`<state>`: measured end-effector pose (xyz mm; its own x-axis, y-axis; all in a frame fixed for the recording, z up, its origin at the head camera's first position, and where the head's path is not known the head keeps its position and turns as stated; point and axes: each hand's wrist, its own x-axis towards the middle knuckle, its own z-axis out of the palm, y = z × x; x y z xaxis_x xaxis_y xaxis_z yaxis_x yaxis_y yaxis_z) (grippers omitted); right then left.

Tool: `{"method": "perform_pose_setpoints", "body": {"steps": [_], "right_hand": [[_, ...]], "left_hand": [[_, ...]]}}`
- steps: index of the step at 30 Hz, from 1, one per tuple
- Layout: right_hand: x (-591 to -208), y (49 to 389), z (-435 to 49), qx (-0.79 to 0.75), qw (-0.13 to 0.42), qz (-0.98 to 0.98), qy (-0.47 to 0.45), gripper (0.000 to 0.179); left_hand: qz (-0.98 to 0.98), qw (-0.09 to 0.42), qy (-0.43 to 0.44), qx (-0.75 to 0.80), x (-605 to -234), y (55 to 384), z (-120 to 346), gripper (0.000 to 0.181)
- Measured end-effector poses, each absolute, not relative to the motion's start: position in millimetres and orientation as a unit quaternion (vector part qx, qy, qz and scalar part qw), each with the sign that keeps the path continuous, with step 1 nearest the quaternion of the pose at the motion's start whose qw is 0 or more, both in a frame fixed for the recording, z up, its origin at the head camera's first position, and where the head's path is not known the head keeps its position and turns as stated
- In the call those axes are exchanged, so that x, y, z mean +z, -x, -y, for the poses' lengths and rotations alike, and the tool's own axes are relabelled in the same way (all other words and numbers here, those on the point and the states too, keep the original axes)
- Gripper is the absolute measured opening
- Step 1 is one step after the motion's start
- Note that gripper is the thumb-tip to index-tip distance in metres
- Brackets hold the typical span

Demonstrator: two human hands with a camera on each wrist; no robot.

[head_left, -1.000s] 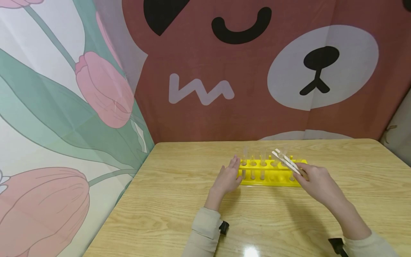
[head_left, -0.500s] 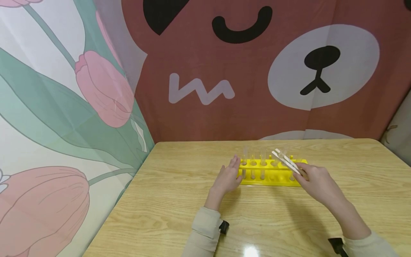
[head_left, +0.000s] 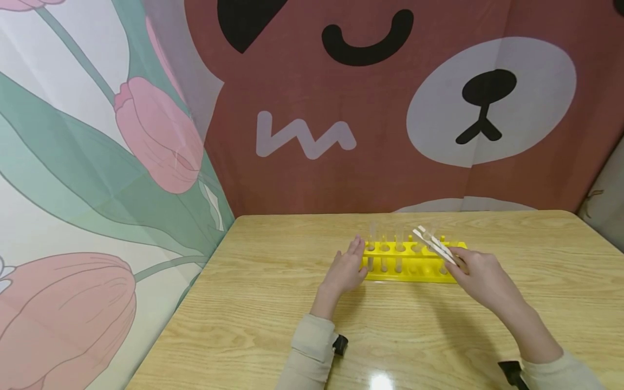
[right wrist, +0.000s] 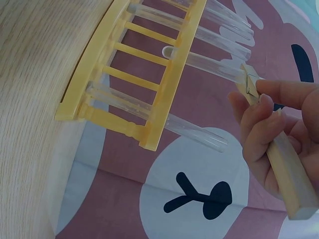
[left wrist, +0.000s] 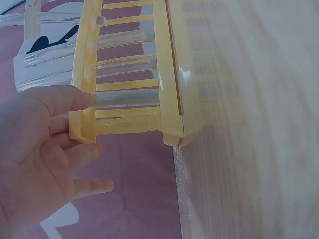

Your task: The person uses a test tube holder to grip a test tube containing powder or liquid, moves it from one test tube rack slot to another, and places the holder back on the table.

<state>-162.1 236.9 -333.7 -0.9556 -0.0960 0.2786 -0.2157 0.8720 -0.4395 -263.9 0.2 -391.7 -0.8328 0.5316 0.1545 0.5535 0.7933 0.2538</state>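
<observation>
A yellow test tube rack (head_left: 414,278) stands on the table with several clear test tubes upright in it. My left hand (head_left: 345,271) grips the rack's left end; in the left wrist view its thumb lies on the top bar, with fingers around the bar's end. A wooden test tube clamp (right wrist: 291,177) with a wire spring is held in my right hand (head_left: 480,276). The clamp's tip is on the upper end of one test tube (right wrist: 214,67). That tube's rounded bottom reaches just through the rack's upper bar, short of the base. Another tube (right wrist: 199,137) stands in the end hole.
The wood-grain table (head_left: 234,314) extends around the rack. Behind it hangs a cloth with a large bear face (head_left: 375,179), and a tulip-patterned cloth (head_left: 97,151) hangs at the left. Thin yellow pegs (right wrist: 142,57) run between the rack's bars.
</observation>
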Motion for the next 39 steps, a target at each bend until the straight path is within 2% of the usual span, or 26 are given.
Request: {"method": "perform_pose_setpoints", "body": {"steps": [39], "right_hand": [[-336.5,162.8,-236.8,0.241,0.128,0.959,-0.082,0.038]], "left_hand": [[0.948,0.036,0.284,-0.142,-393.0,265.1,0.0,0.061]]}}
